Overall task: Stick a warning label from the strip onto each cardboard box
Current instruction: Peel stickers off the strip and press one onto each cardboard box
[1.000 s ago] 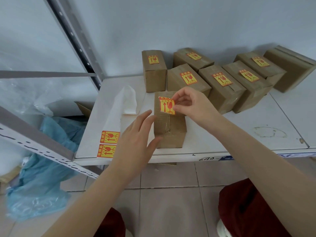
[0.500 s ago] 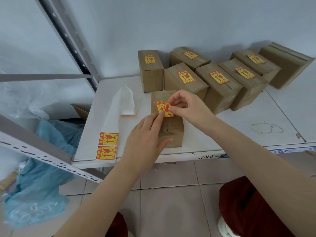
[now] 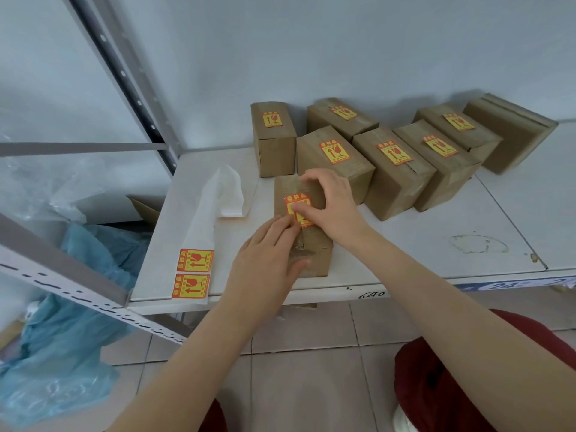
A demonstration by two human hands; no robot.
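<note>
A moment ago the right hand pinched the label by its edge and was laying it down. Now the label [image 3: 296, 200] lies flat on top of the near box [image 3: 311, 247], and the pinch is gone. The right hand [image 3: 332, 202] has slid over the box top. Its thumb [image 3: 304, 209] presses on the middle of the label. Its other fingers are spread out and rest on the far part of the top. They hold nothing.

The left hand [image 3: 268, 260] has straight fingers too. Their tips touch the near left corner of the label, and its thumb lies on the near side of the box. So both hands press, and neither one grips.

I think I am at the rubbing-down part for this box. It looks almost done, but I cannot tell if every edge is stuck yet.

Behind it, far back on the shelf [image 3: 405, 241], stand six boxes [image 3: 274, 151], and each shows a label on top. Those look finished. At the far right one more box [image 3: 511, 132] lies tilted beside them. I see no label on the sides that show, so I think it is the one left to do.

To the left lies the strip [image 3: 202, 226]. Its far part is bare white paper, curled up. Its near end has two labels [image 3: 194, 260], which is enough for that box.
</note>
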